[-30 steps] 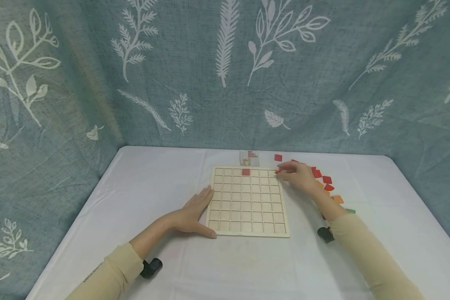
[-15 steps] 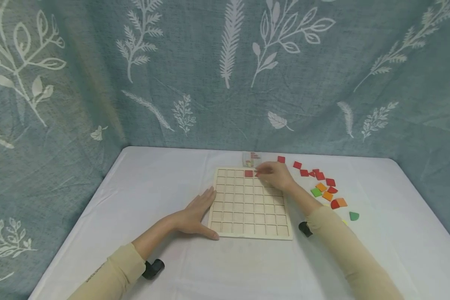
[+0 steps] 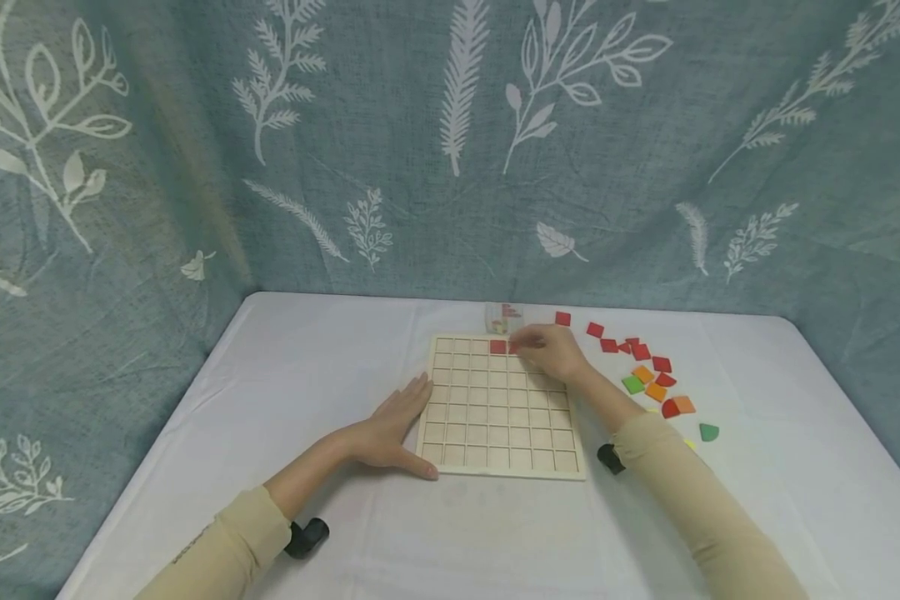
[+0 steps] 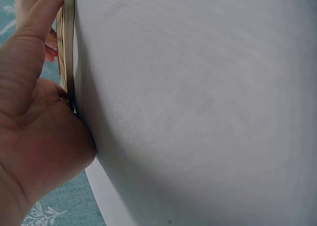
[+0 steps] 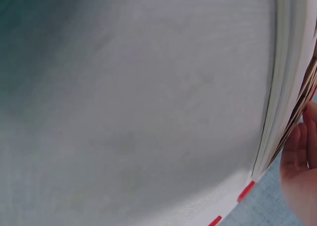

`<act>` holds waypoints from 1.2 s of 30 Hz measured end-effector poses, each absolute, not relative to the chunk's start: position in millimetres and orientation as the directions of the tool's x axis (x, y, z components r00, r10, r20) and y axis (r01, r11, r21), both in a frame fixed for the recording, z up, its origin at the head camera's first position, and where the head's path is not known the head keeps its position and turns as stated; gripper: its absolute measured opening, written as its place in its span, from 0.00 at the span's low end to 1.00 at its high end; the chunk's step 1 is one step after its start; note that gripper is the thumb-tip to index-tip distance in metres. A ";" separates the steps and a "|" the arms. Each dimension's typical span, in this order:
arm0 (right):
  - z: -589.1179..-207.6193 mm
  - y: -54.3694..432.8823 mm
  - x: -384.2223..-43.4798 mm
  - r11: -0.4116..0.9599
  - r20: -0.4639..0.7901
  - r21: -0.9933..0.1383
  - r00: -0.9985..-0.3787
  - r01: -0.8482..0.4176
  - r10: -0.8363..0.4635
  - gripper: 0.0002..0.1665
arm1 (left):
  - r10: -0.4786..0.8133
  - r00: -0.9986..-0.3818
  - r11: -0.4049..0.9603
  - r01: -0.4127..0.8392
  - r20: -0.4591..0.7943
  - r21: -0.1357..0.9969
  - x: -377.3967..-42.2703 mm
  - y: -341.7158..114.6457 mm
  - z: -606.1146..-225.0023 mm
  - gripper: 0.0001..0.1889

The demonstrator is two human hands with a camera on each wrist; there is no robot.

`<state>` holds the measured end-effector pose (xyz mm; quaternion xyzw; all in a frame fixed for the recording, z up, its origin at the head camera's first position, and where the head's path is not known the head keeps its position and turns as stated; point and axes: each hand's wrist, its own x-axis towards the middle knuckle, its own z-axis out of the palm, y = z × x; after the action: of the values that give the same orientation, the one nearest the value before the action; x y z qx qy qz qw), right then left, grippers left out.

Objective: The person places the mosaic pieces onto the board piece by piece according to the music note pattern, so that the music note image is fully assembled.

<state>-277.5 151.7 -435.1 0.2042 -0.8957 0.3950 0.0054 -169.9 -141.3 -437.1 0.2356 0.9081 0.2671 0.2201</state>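
Observation:
In the head view, a pale wooden grid board lies on the white table. A red square tile sits in a cell of its far row. My right hand is over that same row and pinches another red tile just right of the first, largely covered by the fingers. My left hand rests with fingers spread along the board's left edge, the thumb at the near left corner. The left wrist view has the palm against the board's side. In the right wrist view, the right fingertips are at the board's surface.
Behind the board is a small clear packet or card with coloured marks. Several red tiles trail off to the right, with orange tiles, a light green tile and a dark green rounded piece. A patterned curtain hangs behind.
My right hand has moved left from the board's far right corner to beside the placed red tile, carrying a red tile; it barely moves in the last half second. The left hand stays on the board.

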 end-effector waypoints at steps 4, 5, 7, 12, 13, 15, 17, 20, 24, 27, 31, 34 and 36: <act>-436.3 150.1 -277.7 0.599 0.163 -0.713 -0.916 -0.365 -0.366 0.12 | 0.547 -0.795 0.741 0.314 -0.263 0.594 -169.8 -141.6 -437.6 0.69; -436.5 149.9 -278.1 0.601 0.159 -0.712 -0.917 -0.364 -0.366 0.12 | 0.548 -0.795 0.740 0.315 -0.260 0.595 -169.8 -141.8 -437.6 0.69; -435.4 150.8 -277.1 0.605 0.151 -0.712 -0.919 -0.356 -0.363 0.12 | 0.550 -0.795 0.737 0.316 -0.258 0.598 -169.7 -141.7 -437.4 0.69; -427.6 162.2 -270.4 0.614 0.099 -0.738 -0.945 -0.279 -0.311 0.15 | 0.547 -0.796 0.741 0.317 -0.259 0.592 -170.2 -140.1 -438.7 0.70; -425.7 166.0 -268.8 0.615 0.083 -0.746 -0.952 -0.255 -0.294 0.16 | 0.544 -0.797 0.745 0.316 -0.262 0.587 -170.3 -140.0 -438.6 0.70; -424.0 175.2 -266.3 0.625 0.060 -0.750 -0.963 -0.216 -0.261 0.16 | 0.545 -0.798 0.745 0.319 -0.258 0.586 -170.4 -140.2 -439.0 0.69; -423.0 186.3 -264.2 0.641 0.045 -0.745 -0.973 -0.184 -0.227 0.16 | 0.544 -0.799 0.744 0.317 -0.257 0.588 -170.2 -140.5 -438.4 0.70; -422.2 205.9 -260.2 0.679 0.047 -0.717 -0.983 -0.157 -0.177 0.16 | 0.546 -0.798 0.740 0.318 -0.254 0.592 -170.2 -141.4 -438.0 0.70; -421.5 234.9 -255.1 0.706 0.054 -0.696 -0.990 -0.132 -0.132 0.17 | 0.554 -0.796 0.735 0.332 -0.242 0.591 -170.6 -142.8 -439.3 0.70; -421.4 258.5 -252.1 0.707 0.042 -0.700 -0.994 -0.101 -0.101 0.19 | 0.562 -0.794 0.729 0.342 -0.233 0.592 -170.9 -143.3 -441.4 0.70; -421.7 287.3 -248.5 0.721 0.007 -0.691 -0.999 -0.042 -0.052 0.20 | 0.567 -0.793 0.721 0.346 -0.223 0.600 -171.2 -143.3 -443.1 0.70; -419.8 301.4 -245.1 0.731 -0.049 -0.681 -0.999 0.029 -0.006 0.21 | 0.566 -0.793 0.721 0.346 -0.223 0.600 -170.7 -142.6 -442.3 0.69; -418.9 307.3 -244.2 0.730 -0.090 -0.679 -0.996 0.074 0.017 0.23 | 0.567 -0.793 0.720 0.345 -0.223 0.602 -170.3 -141.8 -441.6 0.69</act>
<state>-244.2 307.3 -418.9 -0.0246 -0.9293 0.3664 -0.0385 -170.3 -141.8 -441.6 0.2517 0.9056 0.2767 0.2000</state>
